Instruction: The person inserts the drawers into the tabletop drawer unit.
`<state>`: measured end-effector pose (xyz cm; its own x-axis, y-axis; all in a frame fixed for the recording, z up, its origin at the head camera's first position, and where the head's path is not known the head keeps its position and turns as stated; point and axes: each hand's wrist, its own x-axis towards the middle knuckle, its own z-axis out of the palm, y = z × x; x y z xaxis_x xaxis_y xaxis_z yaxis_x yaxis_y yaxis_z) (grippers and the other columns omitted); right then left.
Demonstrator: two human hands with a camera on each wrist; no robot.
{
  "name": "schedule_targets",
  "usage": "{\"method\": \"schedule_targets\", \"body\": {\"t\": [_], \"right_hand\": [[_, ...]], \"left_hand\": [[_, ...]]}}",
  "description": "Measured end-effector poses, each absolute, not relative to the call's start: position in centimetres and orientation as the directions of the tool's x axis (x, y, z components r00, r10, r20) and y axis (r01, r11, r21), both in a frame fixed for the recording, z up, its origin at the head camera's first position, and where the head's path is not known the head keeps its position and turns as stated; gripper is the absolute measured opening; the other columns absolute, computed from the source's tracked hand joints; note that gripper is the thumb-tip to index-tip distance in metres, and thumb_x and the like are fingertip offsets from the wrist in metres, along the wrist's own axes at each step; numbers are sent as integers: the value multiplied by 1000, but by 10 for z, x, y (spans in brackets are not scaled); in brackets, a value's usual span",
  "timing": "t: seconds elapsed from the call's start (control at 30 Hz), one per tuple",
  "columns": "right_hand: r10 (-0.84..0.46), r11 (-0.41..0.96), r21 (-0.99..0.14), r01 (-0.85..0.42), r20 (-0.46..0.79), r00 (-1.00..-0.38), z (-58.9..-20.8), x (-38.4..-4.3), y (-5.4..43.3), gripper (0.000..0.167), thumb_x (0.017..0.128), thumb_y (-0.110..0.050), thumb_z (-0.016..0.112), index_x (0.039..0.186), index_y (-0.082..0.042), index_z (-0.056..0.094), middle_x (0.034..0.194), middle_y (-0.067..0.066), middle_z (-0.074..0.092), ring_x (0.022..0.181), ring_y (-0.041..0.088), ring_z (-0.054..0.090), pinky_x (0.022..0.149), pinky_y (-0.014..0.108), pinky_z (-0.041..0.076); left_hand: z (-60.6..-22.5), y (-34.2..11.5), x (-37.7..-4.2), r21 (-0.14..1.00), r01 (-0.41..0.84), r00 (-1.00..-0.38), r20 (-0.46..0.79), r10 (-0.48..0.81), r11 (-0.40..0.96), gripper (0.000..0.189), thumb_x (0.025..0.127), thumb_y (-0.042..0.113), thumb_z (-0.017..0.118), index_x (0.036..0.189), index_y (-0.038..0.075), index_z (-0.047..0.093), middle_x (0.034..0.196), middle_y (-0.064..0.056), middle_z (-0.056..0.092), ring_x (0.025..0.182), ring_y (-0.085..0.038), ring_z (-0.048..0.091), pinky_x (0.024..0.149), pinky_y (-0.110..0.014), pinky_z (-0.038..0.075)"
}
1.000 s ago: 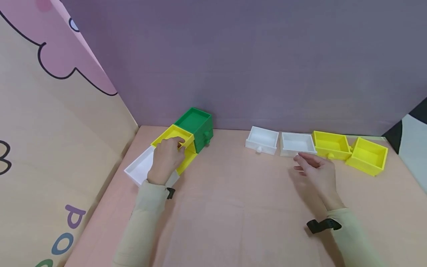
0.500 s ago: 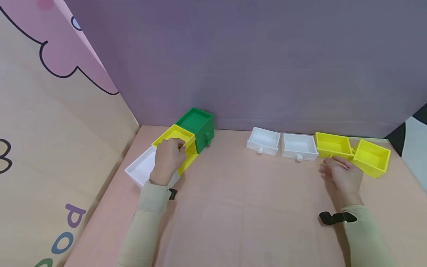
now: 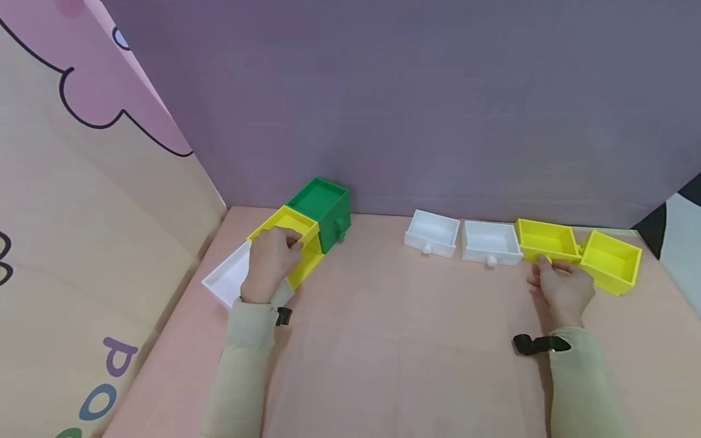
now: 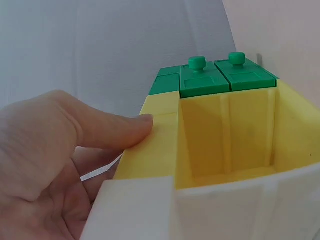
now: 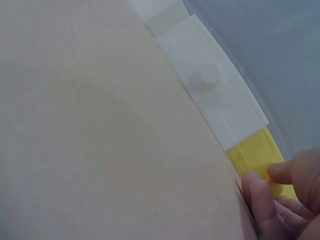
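Observation:
A small drawer cabinet with green, yellow and white sections stands at the left. My left hand (image 3: 268, 264) grips the top front edge of its yellow section (image 3: 287, 216), thumb on the outside in the left wrist view. Below that edge, the yellow compartment (image 4: 227, 140) has no drawer in it. The green section (image 3: 320, 198) holds two knobbed drawers. Over at the right, my right hand (image 3: 564, 295) pinches the knob of a yellow drawer (image 3: 547, 239), which rests on the table. In the right wrist view thumb and fingers surround that knob, mostly hiding it.
Another yellow drawer (image 3: 612, 260) sits angled at the row's right end, close beside the held one. Two white drawers (image 3: 432, 230) continue the row leftward. A grey-purple wall (image 3: 416, 109) rises behind, and a patterned panel (image 3: 109, 213) borders the left side.
My right hand has moved right from the nearer white drawer to the yellow drawer and taken its knob. The left hand keeps its grip on the cabinet.

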<state>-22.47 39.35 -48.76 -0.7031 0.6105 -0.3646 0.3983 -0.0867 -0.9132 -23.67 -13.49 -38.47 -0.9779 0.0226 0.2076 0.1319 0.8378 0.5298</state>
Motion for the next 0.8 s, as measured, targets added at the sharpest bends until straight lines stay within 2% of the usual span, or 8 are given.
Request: {"method": "schedule_targets", "body": {"t": [0.3,0.57,0.63,0.8], "right_hand": [[609,-93,-914,394,-365,-704,-485,-227,389,15,102,-34,70,105,-25,58,73,-17,70,60,3,71,57,18,59],[602,-221,-897,383,-434,-670,-480,-223,395,21,99,-38,74,111,-25,62,84,-12,71,60,12,72,58,20,59],[605,-234,-892,386,-445,-661,-479,-223,397,23,98,-40,76,111,-26,64,90,-12,70,65,10,71,59,19,58],[633,-265,-887,379,-456,-625,-478,-227,400,23,95,-37,80,114,-30,70,108,-16,55,89,7,59,64,13,54]], "left_hand": [[-386,-138,-235,525,116,-976,217,-1,843,21,99,11,70,113,2,83,100,-15,82,88,-34,75,79,-46,62],[-389,-134,-235,538,120,-976,216,1,834,21,99,11,72,115,1,82,101,-15,82,89,-34,75,79,-45,62],[-389,-134,-235,541,122,-977,215,4,832,22,99,11,73,115,0,82,102,-16,82,89,-34,75,79,-45,63],[-391,-134,-236,537,118,-976,218,-2,836,21,99,11,73,115,0,82,101,-16,82,88,-34,74,78,-45,63]]}}
